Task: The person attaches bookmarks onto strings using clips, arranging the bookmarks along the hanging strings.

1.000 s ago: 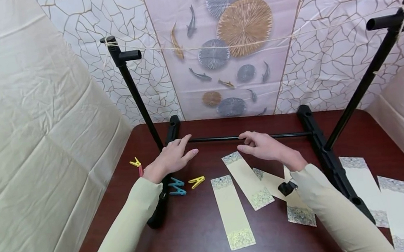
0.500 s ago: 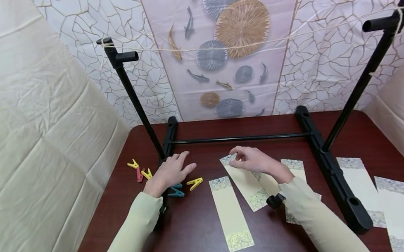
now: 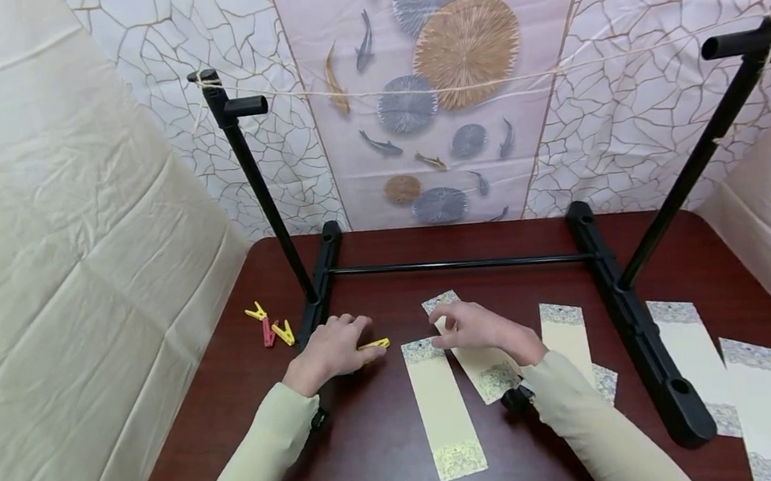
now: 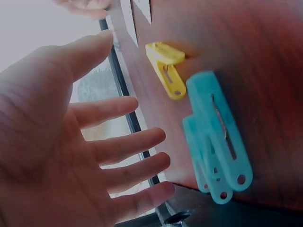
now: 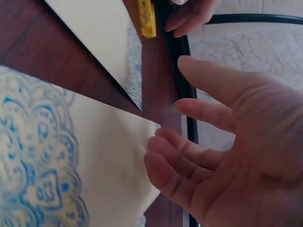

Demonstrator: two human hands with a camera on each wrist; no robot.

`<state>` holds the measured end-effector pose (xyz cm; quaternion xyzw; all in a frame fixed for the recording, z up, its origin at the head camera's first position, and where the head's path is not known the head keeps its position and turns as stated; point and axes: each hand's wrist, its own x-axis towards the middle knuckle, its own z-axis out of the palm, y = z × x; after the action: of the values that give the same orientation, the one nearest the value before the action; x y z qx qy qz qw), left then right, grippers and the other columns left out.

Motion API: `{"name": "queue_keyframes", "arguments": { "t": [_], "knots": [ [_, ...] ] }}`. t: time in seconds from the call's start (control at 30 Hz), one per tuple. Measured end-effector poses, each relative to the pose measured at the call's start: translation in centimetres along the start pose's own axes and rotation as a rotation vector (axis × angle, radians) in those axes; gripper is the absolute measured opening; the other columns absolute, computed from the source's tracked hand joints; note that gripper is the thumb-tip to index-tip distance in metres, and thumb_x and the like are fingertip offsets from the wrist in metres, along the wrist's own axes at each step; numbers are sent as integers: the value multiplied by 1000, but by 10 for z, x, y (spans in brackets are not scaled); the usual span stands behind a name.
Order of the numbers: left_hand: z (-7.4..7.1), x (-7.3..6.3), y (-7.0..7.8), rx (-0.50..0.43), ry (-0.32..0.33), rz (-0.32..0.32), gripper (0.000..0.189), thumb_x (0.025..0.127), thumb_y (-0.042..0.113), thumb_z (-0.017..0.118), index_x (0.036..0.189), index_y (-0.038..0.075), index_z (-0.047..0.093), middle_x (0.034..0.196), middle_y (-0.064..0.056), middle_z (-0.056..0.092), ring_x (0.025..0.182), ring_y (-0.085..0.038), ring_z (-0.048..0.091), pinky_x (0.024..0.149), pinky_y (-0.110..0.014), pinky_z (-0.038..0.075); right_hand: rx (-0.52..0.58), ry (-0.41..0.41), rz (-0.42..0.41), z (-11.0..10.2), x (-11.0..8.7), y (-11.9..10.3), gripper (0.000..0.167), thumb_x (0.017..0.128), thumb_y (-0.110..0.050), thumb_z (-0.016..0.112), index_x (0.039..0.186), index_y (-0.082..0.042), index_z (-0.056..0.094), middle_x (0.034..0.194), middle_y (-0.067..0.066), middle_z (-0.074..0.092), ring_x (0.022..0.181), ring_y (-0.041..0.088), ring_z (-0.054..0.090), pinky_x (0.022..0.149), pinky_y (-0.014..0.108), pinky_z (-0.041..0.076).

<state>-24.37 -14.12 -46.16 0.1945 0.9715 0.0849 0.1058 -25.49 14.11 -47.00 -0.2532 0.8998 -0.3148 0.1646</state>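
Note:
My left hand (image 3: 334, 351) hovers over the clothespins, fingers spread, holding nothing. In the left wrist view a yellow clothespin (image 4: 166, 73) and some teal clothespins (image 4: 220, 135) lie beyond its fingertips; from the head, the hand hides the teal ones. Its thumb overlaps the end of the yellow clothespin (image 3: 377, 344) there. My right hand (image 3: 475, 325) hangs over a tilted cream card strip (image 3: 497, 378) with patterned ends. In the right wrist view its loosely bent fingers overlap the edge of that card (image 5: 113, 146), with the thumb apart. Another strip (image 3: 441, 413) lies just left of it.
A black stand (image 3: 642, 330) spans the table (image 3: 382, 463), with a string (image 3: 482, 83) tied between its posts. More strips (image 3: 564, 339) lie partly under the right sleeve, and white ones (image 3: 684, 357) at far right. Yellow (image 3: 284, 332) and red (image 3: 268, 332) clothespins sit at left.
My left hand has come down and nearer, over the teal clothespins and beside the yellow one. My right hand has shifted left and nearer, over the tilted card strip.

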Motion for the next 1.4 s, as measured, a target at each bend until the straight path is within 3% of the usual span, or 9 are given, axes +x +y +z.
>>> {"name": "queue_keyframes", "arguments": {
  "t": [0.13, 0.23, 0.43, 0.63, 1.2, 1.4],
  "knots": [
    [4, 0, 3, 16, -14, 12, 64, 87, 58, 65, 135, 17, 56, 126, -9, 61, 105, -26, 54, 88, -45, 49, -35, -13, -11, 8, 5, 0, 42, 89, -25, 72, 123, -3, 61, 81, 7, 64, 65, 12, 53, 61, 28, 43],
    [7, 0, 3, 16, -25, 15, 61, 86, 56, 67, 132, 17, 59, 122, -8, 62, 100, -23, 52, 84, -41, 48, -70, -13, -4, 14, 8, -1, 42, 88, -25, 74, 122, -4, 61, 68, 1, 51, 60, 11, 40, 60, 27, 37],
    [9, 1, 4, 59, -39, 31, 53, 85, 55, 69, 123, 17, 64, 108, -5, 62, 89, -20, 49, 74, -35, 45, -159, -12, 72, 21, 7, -5, 44, 85, -30, 77, 120, -10, 60, 91, 7, 52, 74, 16, 46, 70, 33, 43],
    [10, 2, 7, 101, -53, 14, 51, 81, 54, 74, 117, 18, 66, 103, -5, 60, 88, -20, 50, 73, -37, 45, -182, -22, 131, 26, 7, -5, 42, 82, -31, 79, 113, -14, 58, 102, 8, 48, 75, 19, 49, 70, 35, 44],
    [13, 5, 9, 191, -10, 1, 25, 90, 34, 70, 105, 16, 64, 98, -8, 58, 87, -25, 51, 72, -39, 46, -203, -10, 132, 29, 9, -14, 44, 76, -32, 84, 95, -11, 50, 92, 7, 43, 68, 20, 45, 61, 31, 38],
    [14, 6, 10, 206, 4, 8, 22, 91, 32, 69, 104, 15, 63, 97, -8, 59, 86, -25, 53, 71, -38, 48, -190, 6, 98, 28, 10, -12, 46, 75, -29, 86, 94, -10, 49, 86, 3, 48, 73, 18, 45, 67, 32, 40]
  ]
}}
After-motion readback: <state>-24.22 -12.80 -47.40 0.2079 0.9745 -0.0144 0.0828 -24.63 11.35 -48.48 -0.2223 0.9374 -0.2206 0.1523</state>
